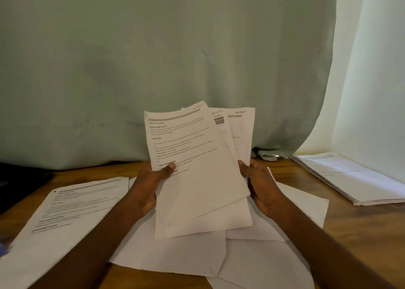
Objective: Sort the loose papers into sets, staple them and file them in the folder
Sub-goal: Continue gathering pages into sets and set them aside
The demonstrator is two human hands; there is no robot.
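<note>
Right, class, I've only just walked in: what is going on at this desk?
A person is sorting printed white papers at a brown wooden table. Both hands hold up a fanned bundle of sheets, the left hand gripping its left edge and the right hand its right edge. Handwritten section labels show in the top corners. More loose white sheets lie underneath, a printed page lies to the left, and a neat pile of papers sits to the right. No stapler or folder is clearly visible.

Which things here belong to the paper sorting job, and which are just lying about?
For the job: fanned sheets held by left hand and right hand; printed page; stack; blank sheets.
Lying about: curtain; dark object.
</note>
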